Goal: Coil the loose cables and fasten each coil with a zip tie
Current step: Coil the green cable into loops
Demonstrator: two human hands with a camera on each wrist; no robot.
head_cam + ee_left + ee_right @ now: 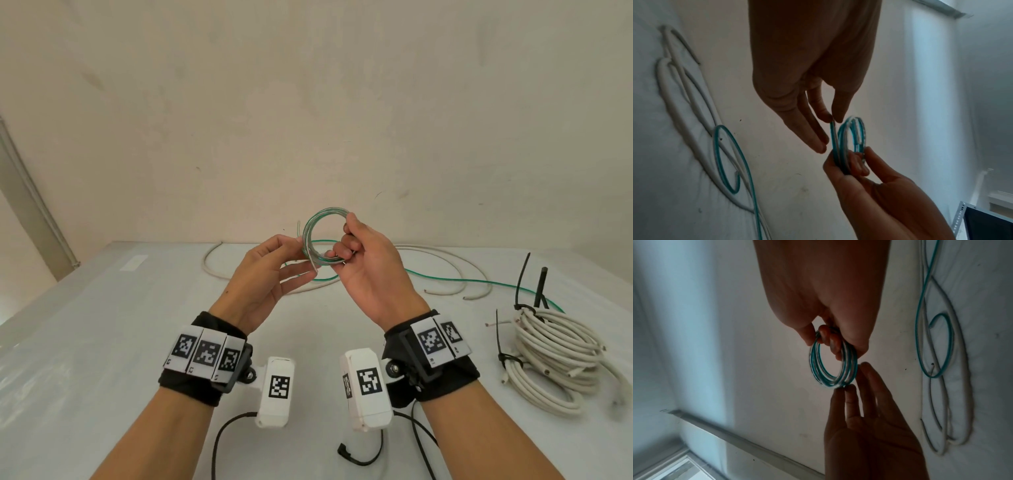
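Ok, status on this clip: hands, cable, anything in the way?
Right hand grips green cable coil, held above table. Left hand pinches a strand at coil's edge. No tie on it; tail trails over loose white cable.

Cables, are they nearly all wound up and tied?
Partly. White coils at the right already wear black zip ties. Right hand grips a small green coil, left hand pinches its strand. Loose white cable and green cable remain on the table.

I note a plain cream plaster wall (308,102) behind the white table (102,325), a grey conduit strip (37,212) running diagonally down it at left.
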